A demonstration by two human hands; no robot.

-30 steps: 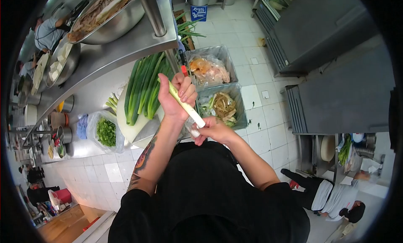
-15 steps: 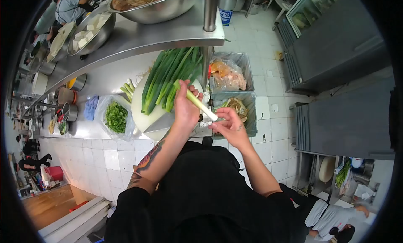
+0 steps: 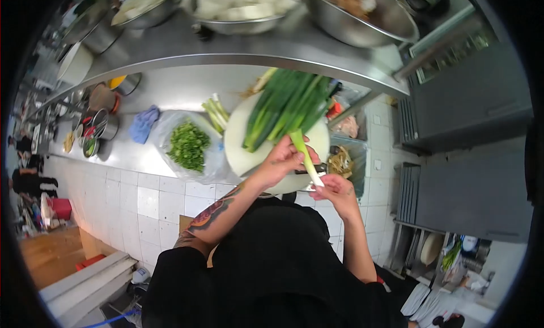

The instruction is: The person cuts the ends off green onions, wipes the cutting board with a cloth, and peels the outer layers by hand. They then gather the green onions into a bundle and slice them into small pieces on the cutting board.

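Observation:
My left hand (image 3: 285, 159) is closed around the green end of a leek stalk (image 3: 306, 157). At its white end, the fingers of my right hand (image 3: 336, 190) pinch the stalk. It slants over the near right side of a round white cutting board (image 3: 235, 136). A pile of long green leek leaves (image 3: 286, 108) lies on the board beyond my hands. A dark knife handle (image 3: 318, 168) shows behind the stalk; the blade is mostly hidden by my left hand and forearm.
Left of the board sit leafy chopped greens (image 3: 190, 146) in a clear bag, short pale stalks (image 3: 215, 112) and a blue cloth (image 3: 144, 124). A steel shelf (image 3: 226, 58) with bowls overhangs the table. Bins with scraps (image 3: 341, 161) stand at the right.
The camera view has turned, so the board and table appear farther right. Both hands still hold the leek stalk, which now stands steeper in view.

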